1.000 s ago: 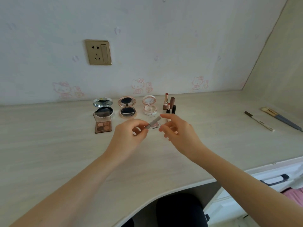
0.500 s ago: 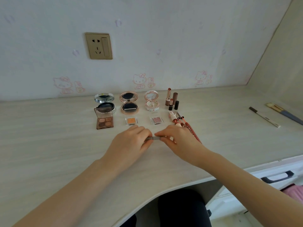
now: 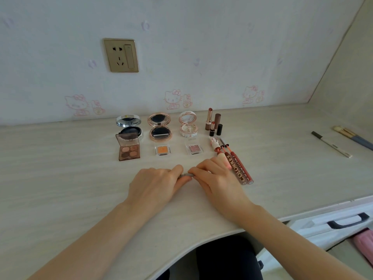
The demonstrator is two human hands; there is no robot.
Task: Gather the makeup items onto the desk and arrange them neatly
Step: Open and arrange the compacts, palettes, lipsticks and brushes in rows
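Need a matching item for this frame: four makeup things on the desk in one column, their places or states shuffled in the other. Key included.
Things
1. brown four-pan palette
2. orange pan
3. white pencil
4. small grey piece

Places or states
A. far right, beside the brushes
B. pinched between the left hand and the right hand
C. just in front of the silver compact, lid up
D. in front of the rose-gold compact

Pairs: 1-C, 2-D, 3-A, 4-B
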